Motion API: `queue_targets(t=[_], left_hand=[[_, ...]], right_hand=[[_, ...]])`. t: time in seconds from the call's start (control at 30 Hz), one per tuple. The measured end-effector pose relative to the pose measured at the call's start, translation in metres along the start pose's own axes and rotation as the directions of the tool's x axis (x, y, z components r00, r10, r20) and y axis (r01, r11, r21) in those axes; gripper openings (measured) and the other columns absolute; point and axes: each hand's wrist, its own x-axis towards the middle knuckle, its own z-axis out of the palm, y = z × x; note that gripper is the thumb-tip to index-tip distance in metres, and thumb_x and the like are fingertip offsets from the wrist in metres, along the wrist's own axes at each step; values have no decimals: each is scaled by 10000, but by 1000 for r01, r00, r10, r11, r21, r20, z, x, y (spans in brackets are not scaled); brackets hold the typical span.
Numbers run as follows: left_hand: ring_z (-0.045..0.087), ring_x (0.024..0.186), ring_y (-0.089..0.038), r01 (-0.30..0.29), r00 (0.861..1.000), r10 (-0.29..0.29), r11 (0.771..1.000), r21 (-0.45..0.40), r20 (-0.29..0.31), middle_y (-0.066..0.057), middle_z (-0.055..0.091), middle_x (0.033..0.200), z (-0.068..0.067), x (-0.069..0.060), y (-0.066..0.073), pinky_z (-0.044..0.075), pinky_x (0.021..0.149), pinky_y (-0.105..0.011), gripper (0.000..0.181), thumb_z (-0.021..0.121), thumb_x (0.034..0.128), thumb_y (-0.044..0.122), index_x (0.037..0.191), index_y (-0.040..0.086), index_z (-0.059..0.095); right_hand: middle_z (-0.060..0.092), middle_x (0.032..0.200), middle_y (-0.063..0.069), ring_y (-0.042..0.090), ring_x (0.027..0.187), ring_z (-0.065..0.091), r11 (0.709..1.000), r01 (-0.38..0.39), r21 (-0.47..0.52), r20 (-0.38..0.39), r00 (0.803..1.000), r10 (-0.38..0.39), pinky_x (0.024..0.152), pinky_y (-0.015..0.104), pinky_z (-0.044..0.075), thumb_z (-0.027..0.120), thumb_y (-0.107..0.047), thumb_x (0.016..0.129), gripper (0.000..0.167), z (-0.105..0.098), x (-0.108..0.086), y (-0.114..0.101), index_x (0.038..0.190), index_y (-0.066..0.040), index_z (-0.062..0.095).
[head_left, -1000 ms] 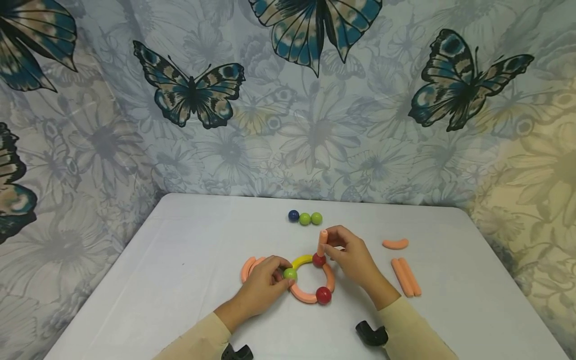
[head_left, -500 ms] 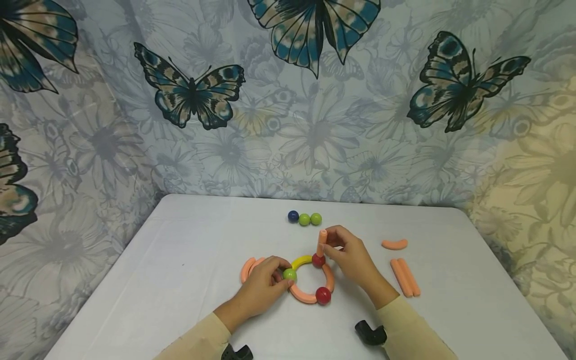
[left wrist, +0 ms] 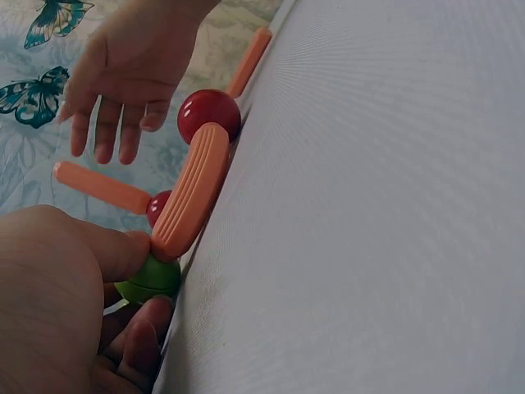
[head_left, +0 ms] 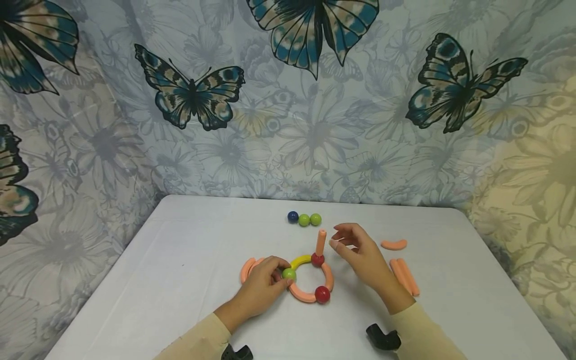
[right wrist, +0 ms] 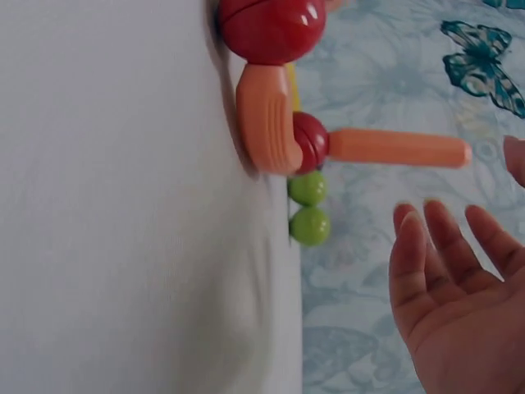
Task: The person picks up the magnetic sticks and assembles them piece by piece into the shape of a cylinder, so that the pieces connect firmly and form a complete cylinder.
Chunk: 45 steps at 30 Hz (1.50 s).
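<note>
On the white table lies a ring of curved sticks joined by balls: a yellow curved stick (head_left: 300, 261), orange curved sticks (head_left: 329, 276), a green ball (head_left: 289, 274) and a red ball (head_left: 322, 294). From the far red ball (head_left: 317, 259) a straight orange stick (head_left: 321, 243) stands upright. My left hand (head_left: 261, 286) holds the green ball between thumb and fingers, also plain in the left wrist view. Just right of the upright stick is my right hand (head_left: 360, 255), apart from it, fingers relaxed and holding nothing. In the right wrist view a gap separates those fingers from the stick (right wrist: 402, 148).
A dark blue ball (head_left: 293, 217) and two green balls (head_left: 310, 219) sit at the back. To the right lie a curved orange stick (head_left: 394, 244) and two straight ones (head_left: 405, 277). More curved orange sticks (head_left: 247, 269) are partly behind my left hand.
My right hand has let go of the upright orange stick and drawn back to the right. The stick stays standing on the red ball. My left hand keeps its hold.
</note>
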Motion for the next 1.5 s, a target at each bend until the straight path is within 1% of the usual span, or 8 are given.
queue_targets(t=[0.2,0.37,0.5,0.63,0.87,1.03,1.2,1.5], left_hand=[[600,872,-85,-1,1000,1,1000,-4,-11,78,655,1115,0,0,-1,544,735,-267,238,807,1009,137,1227,111,713],[595,865,-83,2,1000,-2,1000,-3,-14,82,648,1091,1,0,-1,538,726,-264,238,807,1010,139,1228,115,713],[590,851,-83,2,1000,-1,1000,2,-15,87,639,1051,0,0,-1,532,712,-264,231,807,1012,149,1222,123,714],[590,849,-84,-2,1000,2,1000,3,-18,84,638,1042,0,0,0,532,712,-264,225,805,1012,147,1216,126,712],[593,850,-83,-13,1000,13,1000,-3,-20,81,639,1042,0,0,0,539,715,-264,222,801,1011,137,1212,115,709],[599,851,-84,-10,1000,10,1000,-5,-19,83,643,1048,0,0,0,543,716,-265,228,802,1010,136,1218,115,710],[598,852,-84,-7,1000,7,1000,-4,-22,83,640,1035,-1,-1,-1,544,718,-267,233,804,1008,136,1220,115,711],[602,863,-81,-13,1000,13,1000,-6,-23,77,658,1112,0,-1,-2,547,728,-265,240,803,1008,128,1227,111,709]], right_hand=[[674,1248,125,224,1104,669,995,59,78,-20,998,-58,838,315,586,653,-203,1123,365,-23,-12,7,1435,-35,567],[672,1243,192,207,1083,696,985,114,129,-39,993,-110,807,308,583,531,-149,1163,300,-44,-23,20,1422,0,560],[662,1219,214,248,1070,688,952,129,277,-45,992,-121,796,311,553,418,-111,1179,290,-61,-31,32,1394,-31,595],[670,1254,213,275,1099,670,929,108,354,-47,994,-98,856,314,548,353,-147,1197,342,-81,-39,46,1417,-29,586],[647,1281,104,193,1151,639,951,50,306,-91,996,-23,892,272,533,317,-231,1218,361,-113,-53,69,1457,-126,567],[663,1241,48,148,1093,672,956,-31,293,-114,991,67,838,255,545,390,-243,1210,336,-123,-57,86,1459,-55,514],[666,1198,9,102,1055,691,976,-126,179,-114,982,147,808,251,561,518,-221,1180,414,-123,-57,99,1499,33,444],[620,1285,214,66,1030,629,984,-167,-54,-54,985,165,823,207,550,734,-126,1068,607,-120,-61,109,1550,68,421]])
